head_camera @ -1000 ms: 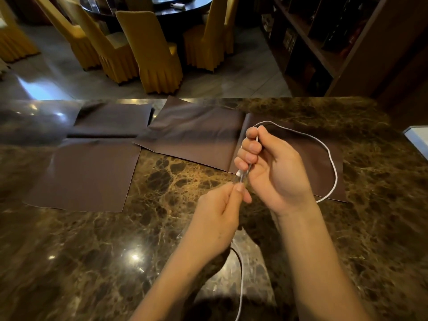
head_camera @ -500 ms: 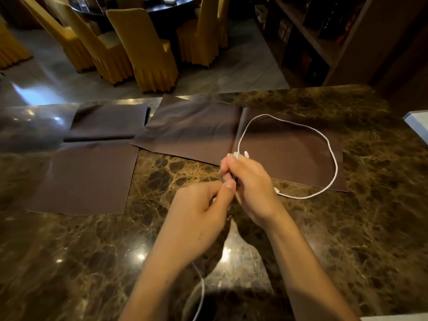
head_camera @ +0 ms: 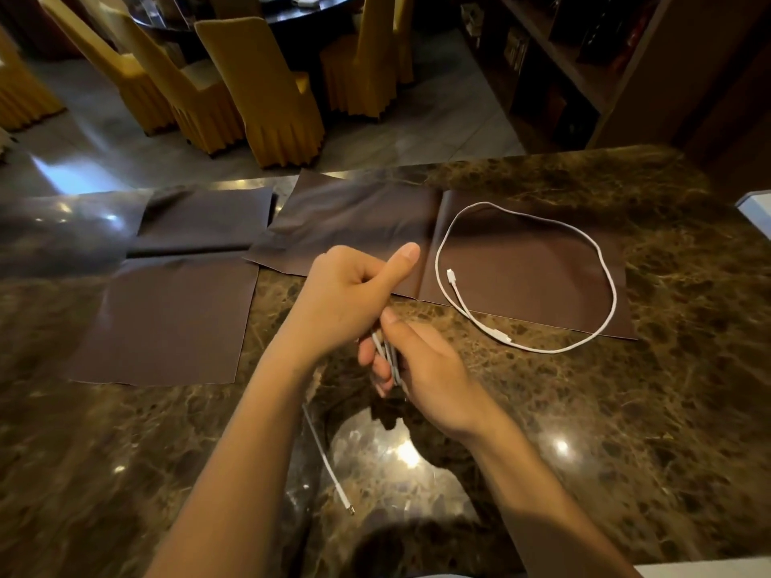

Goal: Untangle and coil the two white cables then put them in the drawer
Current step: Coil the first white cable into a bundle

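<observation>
One white cable (head_camera: 605, 269) lies loose in a single wide loop on the brown cloth at the right, both plugs free inside and beside the loop. A second white cable (head_camera: 388, 356) is bunched in several strands in my right hand (head_camera: 421, 365), whose fingers close around it. My left hand (head_camera: 354, 294) sits just above, thumb raised, fingers curled onto the same strands. The free tail (head_camera: 329, 465) of that cable hangs below my left forearm and ends in a plug near the table's front. No drawer is in view.
Brown cloth sheets (head_camera: 167, 319) cover the far half of the marble table (head_camera: 626, 410). Yellow-covered chairs (head_camera: 267, 89) and a round dark table stand beyond it. A wooden shelf unit (head_camera: 584, 56) rises at the back right. A pale edge (head_camera: 755, 210) shows at the far right.
My right hand let go of the looped cable, which now lies on the cloth. Both hands dropped toward me and now hold the second cable, gathered into strands.
</observation>
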Available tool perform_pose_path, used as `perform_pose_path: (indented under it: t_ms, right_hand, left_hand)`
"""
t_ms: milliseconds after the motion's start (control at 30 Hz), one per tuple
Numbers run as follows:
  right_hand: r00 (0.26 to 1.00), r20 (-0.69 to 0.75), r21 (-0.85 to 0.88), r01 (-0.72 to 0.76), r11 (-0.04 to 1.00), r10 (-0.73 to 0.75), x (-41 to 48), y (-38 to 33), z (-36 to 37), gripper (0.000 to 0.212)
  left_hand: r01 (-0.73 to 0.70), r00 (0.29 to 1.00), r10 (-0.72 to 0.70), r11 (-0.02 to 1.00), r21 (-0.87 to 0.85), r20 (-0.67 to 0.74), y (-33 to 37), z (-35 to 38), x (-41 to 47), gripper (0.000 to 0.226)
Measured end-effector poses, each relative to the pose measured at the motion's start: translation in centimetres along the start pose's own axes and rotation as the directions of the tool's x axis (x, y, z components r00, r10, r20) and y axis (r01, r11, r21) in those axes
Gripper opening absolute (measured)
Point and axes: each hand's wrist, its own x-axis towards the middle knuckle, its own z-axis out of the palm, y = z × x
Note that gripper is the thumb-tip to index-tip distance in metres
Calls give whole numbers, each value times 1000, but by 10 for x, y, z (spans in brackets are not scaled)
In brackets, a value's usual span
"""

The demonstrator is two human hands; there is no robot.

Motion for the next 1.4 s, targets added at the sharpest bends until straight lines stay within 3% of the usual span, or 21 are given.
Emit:
perform_pose_path:
  t_ms: [100,267,367,533,700,933,1100,1400]
  right_hand:
    - [996,91,127,12,992,-23,-4,-1,3,43]
    - [986,150,349,10,937,-67,-13,-12,2,41]
    - [990,125,417,4,909,-62,-15,-20,-1,39]
    - [991,74,500,61,864,-113,-15,-31,-6,39]
    - [981,-67,528,190,828,-182,-12,-49,-22,32]
    - [961,-257,418,203,885,-99,-4,-39,-38,36]
    - [928,-356,137,173,975,-115,6,-21,-44,39]
    - [987,-156,-248,-5,969,-35,0,-3,-24,41]
  left_hand:
    - [9,1000,-5,978,-208,20,-9,9,4,72]
    - [148,988,-156,891,-430,16,-12,30,-4,57]
    - [232,968,-250,846,-479,26,-10,39,-15,52]
    - [289,956,-272,824,-487,108,-7,50,-27,43]
    - [145,989,-109,861,-487,101,-17,66,-54,43]
    - [120,986,-106,987,-105,130,-7,65,-74,39]
    - [80,986,-88,995,65,144,4,51,-76,43]
    - [-41,999,34,973,226,37,17,8,-46,52]
